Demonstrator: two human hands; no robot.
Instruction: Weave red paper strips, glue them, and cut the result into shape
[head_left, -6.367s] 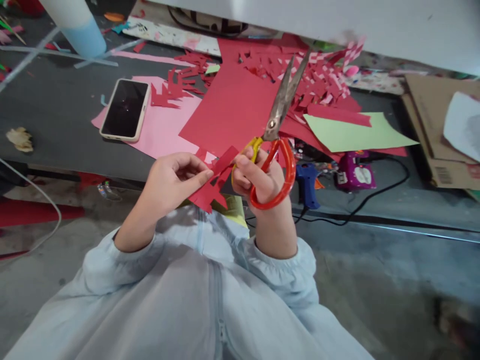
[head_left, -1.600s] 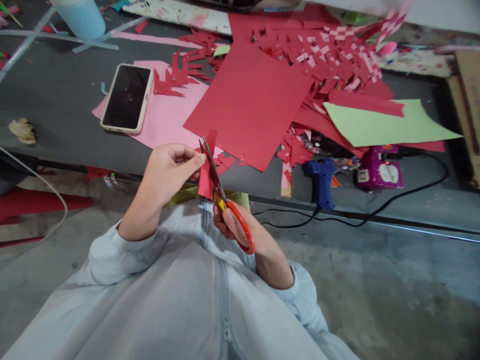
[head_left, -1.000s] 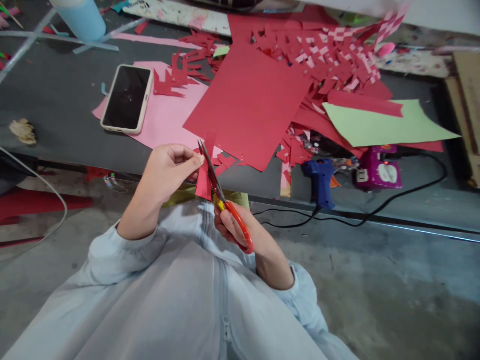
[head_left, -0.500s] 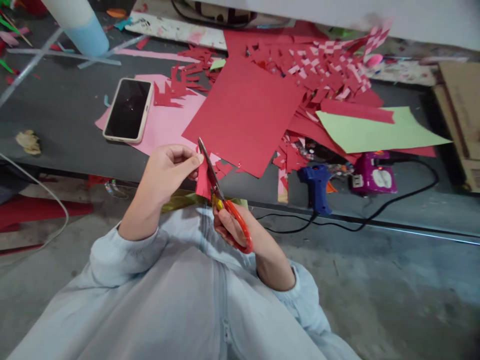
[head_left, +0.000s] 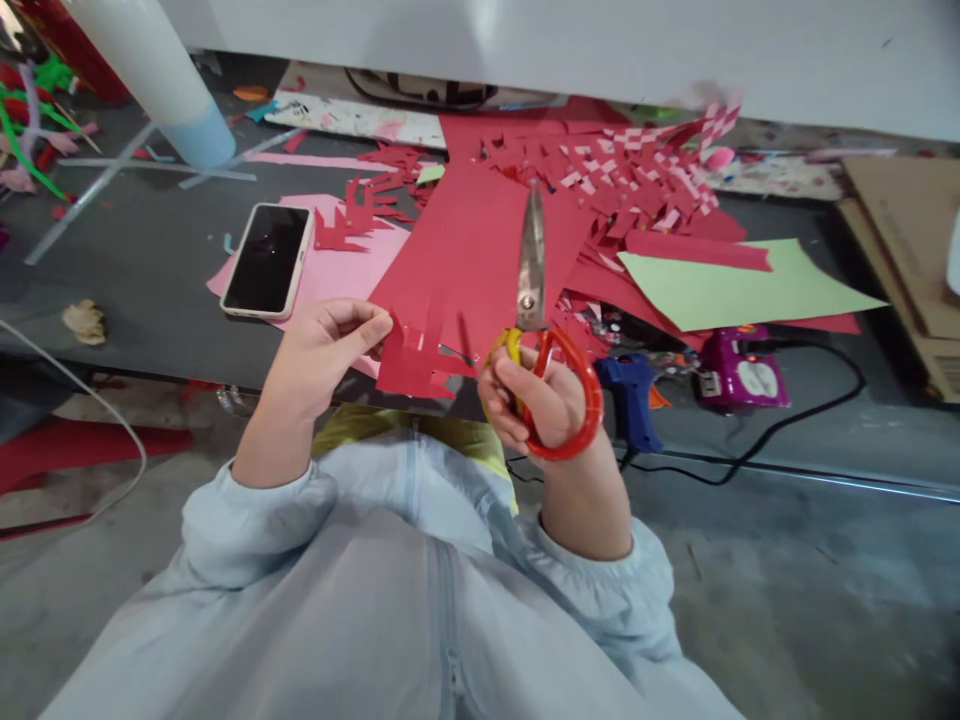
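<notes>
Between thumb and fingers, my left hand [head_left: 315,350] pinches a small red paper piece [head_left: 405,370] with notched edges, at the table's front edge. My right hand [head_left: 551,405] grips scissors [head_left: 532,262] by their red and yellow handles. The blades are together and point away from me, over a large red paper sheet [head_left: 487,230]. Left of that sheet, pink paper [head_left: 341,268] lies partly under a phone [head_left: 268,260] and some cut red scraps [head_left: 352,225].
Woven red and pink strips [head_left: 645,165] are heaped at the back. To the right lie a light green sheet [head_left: 742,290], a blue glue gun [head_left: 634,400], a purple box [head_left: 742,370] with a black cord, and cardboard [head_left: 907,240]. A white and blue bottle [head_left: 176,100] stands back left.
The scissors have moved right and up, off the red paper piece, and now point away from me. The paper piece has turned its flat side up, showing its notches. My view has shifted slightly.
</notes>
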